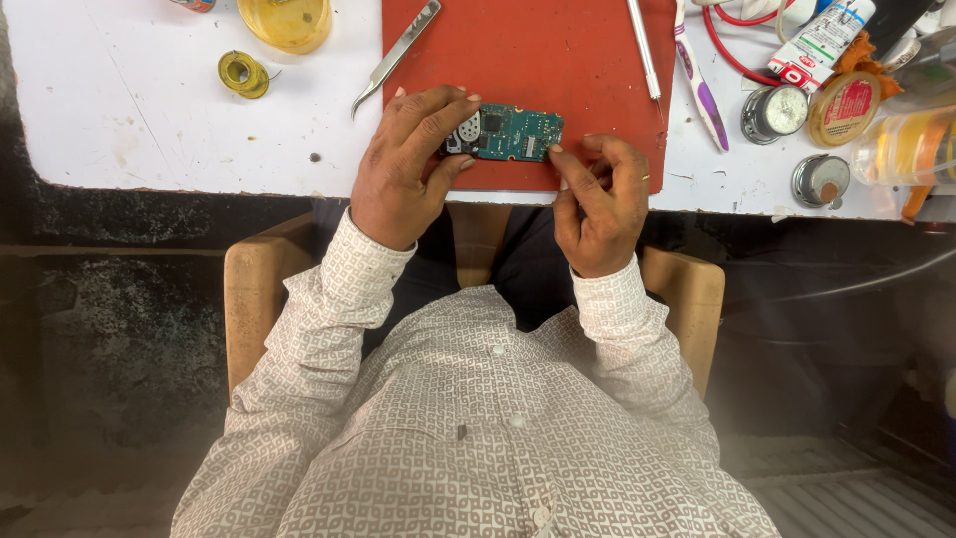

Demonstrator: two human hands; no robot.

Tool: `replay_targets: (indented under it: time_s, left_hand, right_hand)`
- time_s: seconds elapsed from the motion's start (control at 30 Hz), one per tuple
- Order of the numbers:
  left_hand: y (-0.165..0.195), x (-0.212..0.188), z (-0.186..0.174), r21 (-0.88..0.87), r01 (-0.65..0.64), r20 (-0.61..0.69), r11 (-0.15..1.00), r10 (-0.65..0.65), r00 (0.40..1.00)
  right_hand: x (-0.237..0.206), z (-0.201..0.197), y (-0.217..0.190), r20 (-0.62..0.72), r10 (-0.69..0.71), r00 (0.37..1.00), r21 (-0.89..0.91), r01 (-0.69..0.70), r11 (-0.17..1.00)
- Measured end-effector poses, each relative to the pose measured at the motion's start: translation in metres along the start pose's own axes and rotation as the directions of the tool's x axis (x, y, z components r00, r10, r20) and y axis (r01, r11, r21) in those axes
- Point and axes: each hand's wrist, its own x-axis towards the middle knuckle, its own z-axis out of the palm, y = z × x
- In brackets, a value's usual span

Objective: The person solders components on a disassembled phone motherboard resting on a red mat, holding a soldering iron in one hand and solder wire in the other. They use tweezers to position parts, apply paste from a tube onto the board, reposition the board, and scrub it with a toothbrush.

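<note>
The green circuit board (510,133) lies on the red mat (518,60) at centre frame, near the table (129,100) edge; your left hand (403,164) pins its left end, its grip closed over it, while your right hand (597,204) touches its lower right corner with one fingertip, its other fingers curled on nothing visible. Keep the board flat and steady under light, even pressure. The left end of the board is hidden beneath your fingers, and the tweezers (396,55) are cut off at the top of the frame.
</note>
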Motion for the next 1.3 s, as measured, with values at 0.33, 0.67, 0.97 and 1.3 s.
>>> replay_targets:
  time_s: [0.33,0.67,0.97,1.3]
  left_hand:
    - [0.0,0.0,0.0,0.013,-0.01,0.003,1.0,0.01,1.0]
    - [0.001,0.0,-0.002,0.004,0.011,0.011,1.0,-0.011,1.0]
    - [0.003,0.0,-0.002,0.012,-0.001,0.003,1.0,0.001,1.0]
    - [0.0,0.003,-0.003,0.08,-0.042,0.036,0.996,0.039,0.999]
  right_hand:
    - [-0.004,0.008,0.005,-0.114,0.058,0.992,0.158,-0.039,0.987]
    - [-0.006,0.013,0.008,-0.164,0.071,0.984,0.098,-0.055,0.994]
    - [-0.007,0.013,0.008,-0.172,0.095,0.98,0.16,-0.068,0.985]
    - [-0.006,0.013,0.008,-0.163,0.078,0.984,0.136,-0.056,0.989]
